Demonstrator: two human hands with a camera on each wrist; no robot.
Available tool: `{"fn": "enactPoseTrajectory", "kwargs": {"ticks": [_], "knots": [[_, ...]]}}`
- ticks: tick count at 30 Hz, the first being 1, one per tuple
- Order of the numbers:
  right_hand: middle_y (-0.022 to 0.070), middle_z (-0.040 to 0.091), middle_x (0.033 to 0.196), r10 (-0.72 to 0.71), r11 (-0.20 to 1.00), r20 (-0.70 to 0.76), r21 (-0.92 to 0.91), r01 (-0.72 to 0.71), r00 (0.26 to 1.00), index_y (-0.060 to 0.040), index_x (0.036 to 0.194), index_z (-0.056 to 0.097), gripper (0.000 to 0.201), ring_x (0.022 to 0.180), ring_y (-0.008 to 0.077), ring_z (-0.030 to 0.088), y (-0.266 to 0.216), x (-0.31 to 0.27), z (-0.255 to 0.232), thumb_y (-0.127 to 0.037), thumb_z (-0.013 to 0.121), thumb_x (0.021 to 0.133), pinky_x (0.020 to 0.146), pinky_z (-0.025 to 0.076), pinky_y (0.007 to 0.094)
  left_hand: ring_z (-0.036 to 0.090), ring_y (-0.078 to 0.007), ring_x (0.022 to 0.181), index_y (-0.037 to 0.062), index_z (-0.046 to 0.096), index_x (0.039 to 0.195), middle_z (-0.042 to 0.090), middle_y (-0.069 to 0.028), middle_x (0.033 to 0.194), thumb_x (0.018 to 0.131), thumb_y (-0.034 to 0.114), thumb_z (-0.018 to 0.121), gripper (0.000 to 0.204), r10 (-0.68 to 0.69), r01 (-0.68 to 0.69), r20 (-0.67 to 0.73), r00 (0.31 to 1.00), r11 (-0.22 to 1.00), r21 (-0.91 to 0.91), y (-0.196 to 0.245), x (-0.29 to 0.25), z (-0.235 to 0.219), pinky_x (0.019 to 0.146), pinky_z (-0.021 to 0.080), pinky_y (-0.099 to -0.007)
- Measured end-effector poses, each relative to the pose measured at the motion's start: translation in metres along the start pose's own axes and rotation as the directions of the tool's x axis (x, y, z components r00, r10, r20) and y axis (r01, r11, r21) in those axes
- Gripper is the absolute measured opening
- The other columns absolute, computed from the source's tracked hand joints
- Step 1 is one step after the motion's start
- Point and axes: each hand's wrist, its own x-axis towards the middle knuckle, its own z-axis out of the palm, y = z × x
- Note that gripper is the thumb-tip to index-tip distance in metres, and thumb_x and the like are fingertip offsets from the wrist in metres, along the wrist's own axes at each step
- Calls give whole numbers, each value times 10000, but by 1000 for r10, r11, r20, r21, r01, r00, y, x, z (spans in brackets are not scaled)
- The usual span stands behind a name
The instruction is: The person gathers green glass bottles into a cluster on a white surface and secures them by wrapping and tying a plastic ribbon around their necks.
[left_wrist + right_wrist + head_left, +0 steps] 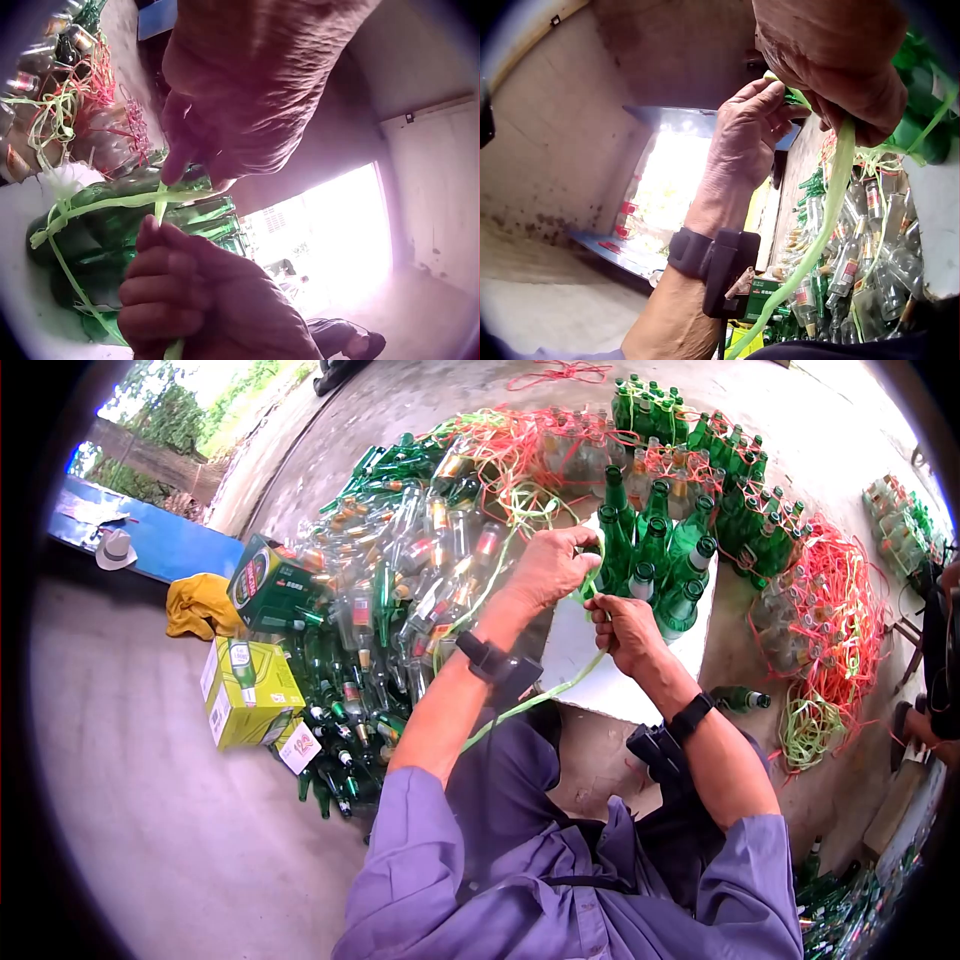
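A cluster of green bottles (652, 550) stands upright on a white board (577, 650). Green plastic strap (112, 202) runs around these bottles and up to both hands. My left hand (548, 568) pinches the strap beside the bottles' left side, thumb against fingers. Just to its right, my right hand (628, 630) has its fingers curled round the strap, and a long tail (817, 240) of it hangs down toward my lap. In the left wrist view the two hands are close together with the strap crossing between them.
Loose bottles (400, 560) lie heaped at left, beside a green box (268, 582), a yellow box (250, 692) and a yellow cloth (203, 606). Strapped bottle bundles (740, 470) stand behind. Red strap (840, 590) is piled at right, and one green bottle (740, 699) lies by my right forearm.
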Motion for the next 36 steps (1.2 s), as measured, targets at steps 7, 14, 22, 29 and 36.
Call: {"fn": "enactPoseTrajectory", "kwargs": {"ticks": [7,14,22,29,36], "knots": [[-60,422,597,41,999,-16,-33,-42,999,-17,811,608,158,458,47,340,2,-4,-6,-159,592,876,407,250,219,614,-357,837,27,646,912,613,-160,850,763,193,717,235,304,-221,-89,948,836,502,7,2,8,770,501,-423],[-40,386,499,-21,989,-145,-150,-1,989,-7,696,600,193,388,78,287,14,-37,-5,-161,582,810,381,216,272,613,-364,913,19,627,898,610,-179,925,759,171,715,223,206,-193,11,978,898,395,-14,13,16,818,499,-444],[-33,391,508,-127,936,-111,-343,82,986,22,705,653,220,424,77,303,41,-55,-13,-159,567,795,405,216,284,612,-361,898,-1,635,881,616,-186,881,713,202,749,287,185,-168,-42,982,949,266,-21,11,17,817,497,-431],[-18,448,531,-193,926,-16,-334,177,981,14,673,630,198,428,66,332,10,-80,-5,-129,587,804,407,246,264,620,-337,742,41,635,916,609,-170,755,767,293,748,315,249,-218,-93,964,941,260,-30,9,22,696,488,-399],[-61,378,532,-207,976,42,-57,209,977,14,719,590,159,395,29,270,-18,-89,-2,-81,605,845,367,177,228,638,-410,778,108,559,1056,641,-192,776,856,422,662,386,64,1,-117,991,875,485,-16,2,30,682,495,-469]]}}
